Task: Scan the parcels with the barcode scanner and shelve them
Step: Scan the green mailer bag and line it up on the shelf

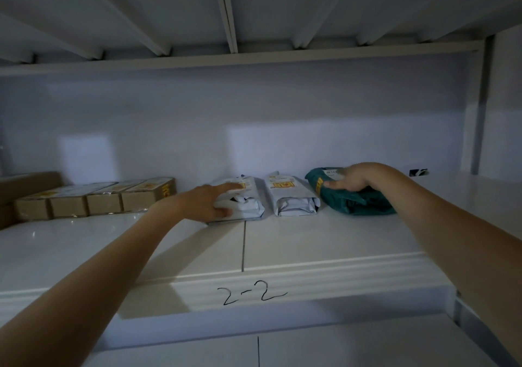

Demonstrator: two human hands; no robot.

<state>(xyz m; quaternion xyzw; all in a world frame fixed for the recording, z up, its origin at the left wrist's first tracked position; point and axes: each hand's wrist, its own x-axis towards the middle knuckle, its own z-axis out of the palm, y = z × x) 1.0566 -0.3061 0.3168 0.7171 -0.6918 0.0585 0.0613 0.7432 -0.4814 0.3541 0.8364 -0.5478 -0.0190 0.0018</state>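
On the white shelf point(310, 242) marked "2-2" lie three soft parcels in a row. My left hand point(207, 201) grips the left white parcel point(248, 197), thumb at its near end and forefinger along its top. A second white parcel point(293, 194) with a yellow label lies just right of it, untouched. My right hand point(348, 178) rests on top of the dark green parcel point(356, 200) at the right, fingers pressed on it. No barcode scanner is in view.
Several flat cardboard boxes point(96, 200) with yellow labels stand side by side at the shelf's left, with a larger brown box point(28, 183) behind them. An upper shelf point(226, 55) runs overhead. A grey upright post point(480, 106) stands at the right.
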